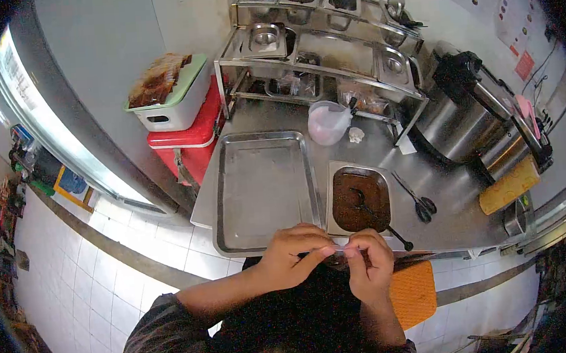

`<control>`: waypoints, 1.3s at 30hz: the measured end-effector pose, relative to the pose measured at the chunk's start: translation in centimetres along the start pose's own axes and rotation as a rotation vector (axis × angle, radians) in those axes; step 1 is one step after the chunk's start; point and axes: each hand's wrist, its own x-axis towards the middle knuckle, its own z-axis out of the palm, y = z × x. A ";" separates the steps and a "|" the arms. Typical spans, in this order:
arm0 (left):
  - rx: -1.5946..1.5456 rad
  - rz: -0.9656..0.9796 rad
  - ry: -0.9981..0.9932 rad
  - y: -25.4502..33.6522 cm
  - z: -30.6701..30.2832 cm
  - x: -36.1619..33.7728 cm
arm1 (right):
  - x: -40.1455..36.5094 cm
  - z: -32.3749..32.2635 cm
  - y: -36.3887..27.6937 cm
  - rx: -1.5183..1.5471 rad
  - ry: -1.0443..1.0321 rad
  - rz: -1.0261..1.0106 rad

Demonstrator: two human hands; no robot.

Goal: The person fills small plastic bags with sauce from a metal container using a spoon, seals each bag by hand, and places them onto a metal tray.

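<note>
At desk's point(452, 204) edge, careful pinch

Near the tray point(267, 190), left hand point(294, 259) and right hand point(370, 264) pinch a thin clear piece point(338, 247) between fingers point(316, 255), close before the pan point(331, 202); if one grip loosens, it could slip down.

The left hand point(299, 260) and right hand point(371, 265) pinch film point(338, 247) at lower centre; tray point(264, 191) at centre, scissors point(423, 207) centre right.
</note>
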 end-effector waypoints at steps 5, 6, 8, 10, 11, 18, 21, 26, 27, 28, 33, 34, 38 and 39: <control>0.040 -0.015 -0.049 1.0 -1.5 0.7 | 0.4 0.8 0.3 -0.004 -0.060 0.018; 0.080 -0.002 -0.057 0.8 -1.9 0.7 | 0.6 1.1 0.2 -0.033 -0.068 -0.001; 0.158 0.025 -0.076 0.2 -2.8 0.8 | 0.9 1.7 -0.3 -0.089 -0.080 -0.038; 0.239 0.071 0.006 -0.9 -4.7 1.3 | 1.2 1.7 -1.2 -0.137 -0.011 -0.062; 0.278 0.096 0.046 -1.7 -5.9 1.7 | 1.3 1.6 -1.6 -0.162 0.024 -0.075; 0.283 -0.330 0.283 -13.9 -18.0 5.2 | -0.5 -3.9 -2.1 -0.311 0.233 -0.061; 0.419 -0.391 0.260 -17.9 -21.7 6.6 | -1.5 -6.0 -1.4 -0.252 0.297 -0.063; 1.147 -0.144 0.276 -21.2 -23.7 10.5 | -2.8 -8.4 -1.1 -0.296 0.387 -0.006; 1.183 -0.230 0.424 -22.0 -22.4 11.5 | -3.1 -8.7 -0.8 -0.313 0.408 0.001; 1.145 -0.152 0.396 -20.1 -20.1 13.2 | -3.2 -9.0 -0.6 -0.323 0.416 0.007; 0.892 0.084 0.117 -18.1 -7.4 20.0 | -3.5 -8.9 -0.1 -0.280 0.409 0.084; 0.876 0.002 0.077 -16.8 -5.0 21.1 | -3.5 -8.9 -0.2 -0.283 0.393 0.080; 1.066 -0.329 -0.102 -14.7 -0.3 25.0 | -3.7 -9.2 -1.3 -0.311 0.392 0.088; 1.068 -0.341 -0.105 -16.3 0.0 25.8 | -4.5 -9.8 -0.9 -0.346 0.410 0.073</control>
